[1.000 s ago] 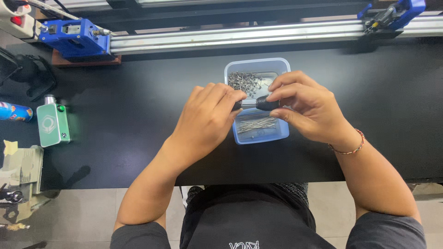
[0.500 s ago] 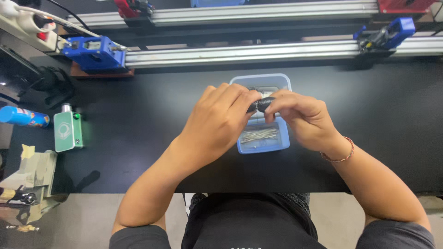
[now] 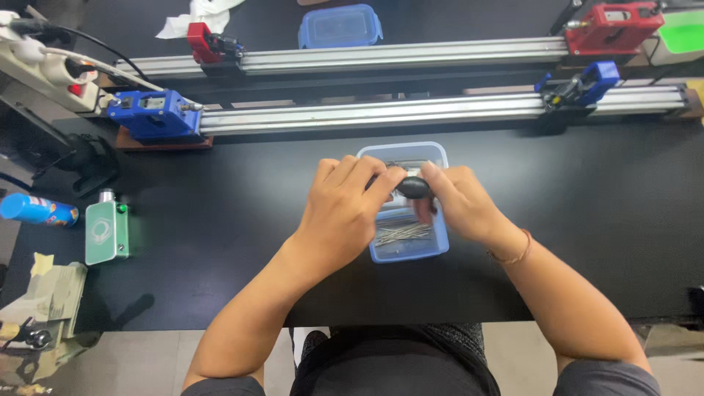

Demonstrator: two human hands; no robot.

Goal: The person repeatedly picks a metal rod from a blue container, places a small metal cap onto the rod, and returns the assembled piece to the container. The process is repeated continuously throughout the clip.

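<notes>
A small clear blue plastic box sits on the black table in front of me, with several thin metal pins lying in it. Both hands hover over the box. My left hand and my right hand together pinch a small dark oval object between their fingertips, above the box's far half. Much of the box is hidden under my hands. A thin bracelet circles my right wrist.
Two long aluminium rails with blue and red end blocks run across the back. A green device and a blue spray can lie at the left. A lidded blue box stands at the far back.
My view has tilted up, so the far rail and lidded box now show. My hands stay over the box, the dark object now plainly between the fingertips.
</notes>
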